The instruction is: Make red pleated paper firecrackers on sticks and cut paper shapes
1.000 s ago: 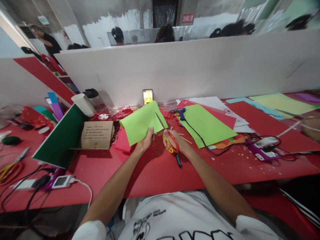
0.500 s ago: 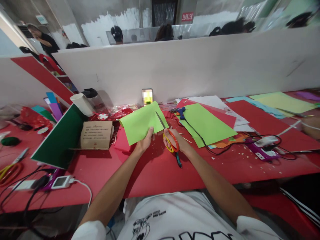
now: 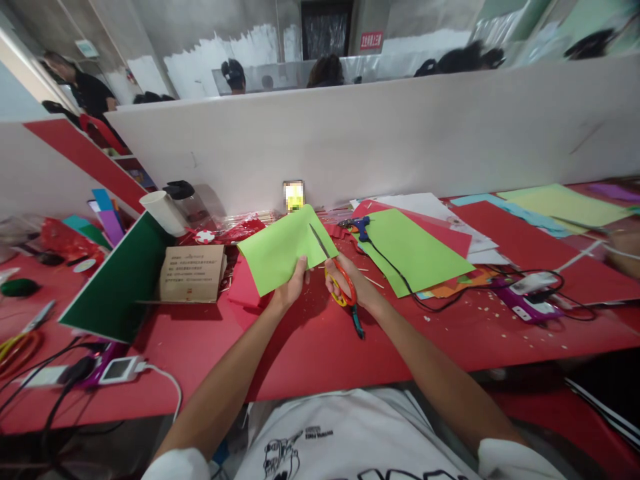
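A bright green sheet [image 3: 280, 250] is pinched along its lower edge by my left hand [image 3: 295, 283], the thumb on top. My right hand [image 3: 345, 283] has its fingers in the red and yellow handles of the scissors [image 3: 341, 281]. The blades point up and left across the right part of the sheet, one blade lying over it. Just below my right hand, a tool with dark green handles [image 3: 357, 323] rests on the red table [image 3: 310, 363].
A glue gun [image 3: 363, 228] lies on another green sheet [image 3: 413, 250] at right. Left stand a cardboard box [image 3: 191, 273] and a dark green board [image 3: 117, 283]. A lit phone [image 3: 294, 196] leans against the white partition [image 3: 350, 143]. A person's hand [image 3: 625, 250] is at far right.
The view has shifted slightly. The green sheet's left part hangs a little lower relative to my hands; both hands keep their holds. A person at the upper left has changed posture.
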`<state>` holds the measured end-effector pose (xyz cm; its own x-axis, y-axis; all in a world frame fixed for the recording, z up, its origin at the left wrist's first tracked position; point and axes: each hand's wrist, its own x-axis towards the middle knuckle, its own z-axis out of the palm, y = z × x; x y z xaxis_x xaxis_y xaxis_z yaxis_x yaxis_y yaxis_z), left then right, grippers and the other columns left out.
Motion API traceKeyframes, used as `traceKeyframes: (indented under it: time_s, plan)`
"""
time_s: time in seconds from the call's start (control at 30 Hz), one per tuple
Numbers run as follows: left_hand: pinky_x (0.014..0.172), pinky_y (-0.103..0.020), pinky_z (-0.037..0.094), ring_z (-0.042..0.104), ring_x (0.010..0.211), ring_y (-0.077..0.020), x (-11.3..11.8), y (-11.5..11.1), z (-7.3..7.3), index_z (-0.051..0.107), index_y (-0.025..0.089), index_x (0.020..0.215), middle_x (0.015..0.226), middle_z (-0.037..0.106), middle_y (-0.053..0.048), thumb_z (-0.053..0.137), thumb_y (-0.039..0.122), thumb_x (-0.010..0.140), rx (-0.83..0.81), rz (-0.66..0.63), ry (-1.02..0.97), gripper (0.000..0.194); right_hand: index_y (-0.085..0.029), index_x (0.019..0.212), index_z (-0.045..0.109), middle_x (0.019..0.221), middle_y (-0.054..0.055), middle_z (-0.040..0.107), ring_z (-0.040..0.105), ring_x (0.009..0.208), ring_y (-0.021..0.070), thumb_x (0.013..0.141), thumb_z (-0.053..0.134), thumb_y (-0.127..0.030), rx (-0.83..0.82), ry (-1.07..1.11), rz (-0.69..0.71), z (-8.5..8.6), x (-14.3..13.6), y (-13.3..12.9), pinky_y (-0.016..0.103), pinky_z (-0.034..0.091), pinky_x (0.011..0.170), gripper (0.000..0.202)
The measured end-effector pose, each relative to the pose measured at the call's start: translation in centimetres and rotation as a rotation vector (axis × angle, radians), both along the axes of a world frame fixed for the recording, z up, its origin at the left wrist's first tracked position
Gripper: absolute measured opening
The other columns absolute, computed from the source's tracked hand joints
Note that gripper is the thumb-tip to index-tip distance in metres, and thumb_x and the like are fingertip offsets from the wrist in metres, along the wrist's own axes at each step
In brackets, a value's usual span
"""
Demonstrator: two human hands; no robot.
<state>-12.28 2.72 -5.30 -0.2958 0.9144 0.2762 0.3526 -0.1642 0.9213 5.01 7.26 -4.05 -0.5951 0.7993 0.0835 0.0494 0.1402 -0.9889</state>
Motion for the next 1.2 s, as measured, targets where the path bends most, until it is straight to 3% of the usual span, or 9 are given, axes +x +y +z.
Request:
traceKeyframes:
  time_s: [0.23, 0.37, 0.5, 0.63, 0.83, 1.0, 1.2]
  plan:
    - [0.088, -0.039, 0.051, 0.057, 0.064, -0.0218, -0.2, 0.3, -0.1, 0.055, 0.027, 0.058, 0.057, 0.055, -0.002, 0.042, 0.069, 0.101, 0.036, 0.058, -0.077, 0.062, -0.031, 0.098, 0.024, 0.073, -0.011, 0.065, 0.045, 0.044, 0.0073, 0.08, 0.081, -0.062, -0.186, 0.211, 0.06, 0.3, 0.1, 0.8, 0.018, 0.032, 0.044, 0.067]
    - [0.088, -0.039, 0.052, 0.059, 0.065, -0.0211, -0.3, 0.3, -0.1, 0.053, 0.027, 0.055, 0.057, 0.055, -0.002, 0.045, 0.065, 0.102, 0.05, 0.064, -0.109, 0.061, -0.032, 0.104, 0.029, 0.083, -0.012, 0.063, 0.039, 0.045, 0.0037, 0.082, 0.084, -0.046, -0.25, 0.258, 0.161, 0.4, 0.6, 0.6, 0.016, 0.03, 0.045, 0.061]
    - [0.084, -0.039, 0.052, 0.058, 0.064, -0.0214, -0.4, 0.4, -0.1, 0.051, 0.027, 0.053, 0.058, 0.056, -0.002, 0.047, 0.067, 0.101, 0.024, 0.079, -0.124, 0.062, -0.035, 0.128, 0.037, 0.09, -0.009, 0.062, 0.045, 0.049, 0.0051, 0.087, 0.079, -0.039, -0.23, 0.24, 0.217, 0.3, 1.0, 0.5, 0.018, 0.037, 0.045, 0.059]
    - [0.084, -0.04, 0.052, 0.061, 0.066, -0.0232, -0.5, 0.5, 0.0, 0.049, 0.028, 0.053, 0.055, 0.053, -0.002, 0.047, 0.069, 0.1, 0.012, 0.068, -0.114, 0.062, -0.038, 0.147, 0.036, 0.093, -0.005, 0.062, 0.052, 0.052, 0.0074, 0.09, 0.076, -0.042, -0.258, 0.227, 0.251, 0.2, 0.8, 0.4, 0.02, 0.042, 0.045, 0.069]
    - [0.089, -0.041, 0.05, 0.057, 0.062, -0.0221, -0.5, 0.3, 0.0, 0.052, 0.027, 0.053, 0.056, 0.056, -0.003, 0.046, 0.074, 0.098, -0.005, -0.005, -0.025, 0.065, -0.04, 0.151, 0.038, 0.084, -0.007, 0.057, 0.043, 0.048, 0.0075, 0.097, 0.067, -0.057, -0.382, 0.232, 0.219, -0.1, 0.7, 0.6, 0.019, 0.038, 0.044, 0.064]
    - [0.083, -0.038, 0.047, 0.053, 0.059, -0.0206, -0.3, 0.1, -0.2, 0.056, 0.026, 0.056, 0.055, 0.053, -0.001, 0.046, 0.069, 0.1, -0.022, -0.046, -0.03, 0.062, -0.039, 0.157, 0.034, 0.086, -0.004, 0.061, 0.048, 0.05, 0.0088, 0.092, 0.068, -0.075, -0.321, 0.294, 0.257, -1.0, 1.0, 1.1, 0.021, 0.044, 0.044, 0.081]
    - [0.081, -0.037, 0.044, 0.055, 0.062, -0.0214, -0.4, 0.1, -0.8, 0.061, 0.026, 0.058, 0.058, 0.057, -0.001, 0.051, 0.069, 0.098, -0.05, -0.019, -0.129, 0.059, -0.036, 0.162, 0.027, 0.088, -0.002, 0.065, 0.061, 0.054, 0.0127, 0.088, 0.065, -0.082, -0.238, 0.276, 0.259, -0.7, 0.9, 0.8, 0.027, 0.056, 0.049, 0.095]
